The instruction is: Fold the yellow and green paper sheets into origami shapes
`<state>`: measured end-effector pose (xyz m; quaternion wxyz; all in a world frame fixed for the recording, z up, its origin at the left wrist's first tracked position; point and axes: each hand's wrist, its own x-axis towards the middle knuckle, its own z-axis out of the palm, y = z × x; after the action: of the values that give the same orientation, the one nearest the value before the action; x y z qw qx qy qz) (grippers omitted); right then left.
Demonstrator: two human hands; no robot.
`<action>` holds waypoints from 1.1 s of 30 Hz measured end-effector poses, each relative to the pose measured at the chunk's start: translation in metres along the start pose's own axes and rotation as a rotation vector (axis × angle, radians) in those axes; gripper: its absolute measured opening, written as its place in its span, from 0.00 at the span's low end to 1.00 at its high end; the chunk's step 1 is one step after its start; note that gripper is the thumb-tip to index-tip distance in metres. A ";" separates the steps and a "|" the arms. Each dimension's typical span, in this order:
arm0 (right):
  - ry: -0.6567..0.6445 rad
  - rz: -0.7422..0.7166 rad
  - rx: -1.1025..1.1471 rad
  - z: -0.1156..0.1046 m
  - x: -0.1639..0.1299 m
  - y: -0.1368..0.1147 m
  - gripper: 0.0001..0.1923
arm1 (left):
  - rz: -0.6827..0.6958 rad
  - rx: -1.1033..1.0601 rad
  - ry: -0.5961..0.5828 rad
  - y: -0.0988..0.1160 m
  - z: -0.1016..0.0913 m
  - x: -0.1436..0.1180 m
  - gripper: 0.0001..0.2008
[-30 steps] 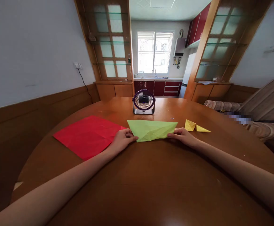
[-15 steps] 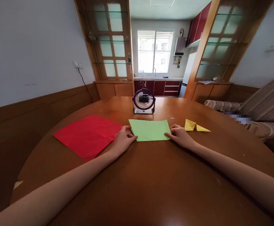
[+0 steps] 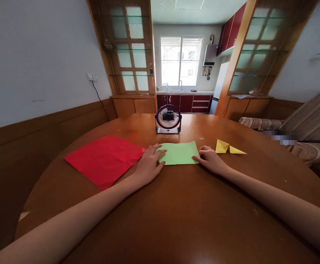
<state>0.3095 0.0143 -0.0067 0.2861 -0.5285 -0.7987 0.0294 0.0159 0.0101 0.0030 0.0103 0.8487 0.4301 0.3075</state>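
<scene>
A green sheet of paper [image 3: 179,153], folded into a rectangle, lies on the table between my hands. My left hand [image 3: 149,165] rests over its left end with the fingers spread, hiding that edge. At the right end, my right hand [image 3: 208,157] grips the paper's edge between thumb and bent fingers. A large red sheet of paper [image 3: 105,158] with crease lines lies just left of my left hand, touching or close to it. Right of my right hand sits a small folded yellow paper piece [image 3: 226,147] with pointed ends.
A small purple desk fan [image 3: 168,119] stands upright on the brown wooden table [image 3: 176,212], beyond the green paper. A striped sofa [image 3: 308,121] is off to the right. A black cord [image 3: 99,97] hangs from a wall socket on the left.
My left hand has let go of the paper's left edge and moved right onto its top, with the fingers opened out. My right hand stays in place.
</scene>
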 end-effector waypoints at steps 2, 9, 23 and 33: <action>-0.008 -0.009 0.004 0.000 0.000 0.001 0.23 | 0.096 0.024 -0.145 0.005 0.001 0.002 0.20; -0.020 -0.026 0.008 -0.001 0.001 0.003 0.22 | 0.116 -0.051 -0.480 0.011 -0.001 0.003 0.31; -0.018 -0.020 -0.008 -0.002 0.002 0.003 0.22 | 0.017 -0.039 -0.479 0.018 0.001 -0.004 0.38; -0.011 -0.027 -0.002 -0.002 0.003 0.004 0.21 | -0.179 0.105 -0.326 -0.004 0.013 0.000 0.39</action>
<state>0.3134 0.0181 -0.0052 0.2814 -0.5180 -0.8073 0.0277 0.0197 0.0158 -0.0092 0.0627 0.8450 0.5119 0.1412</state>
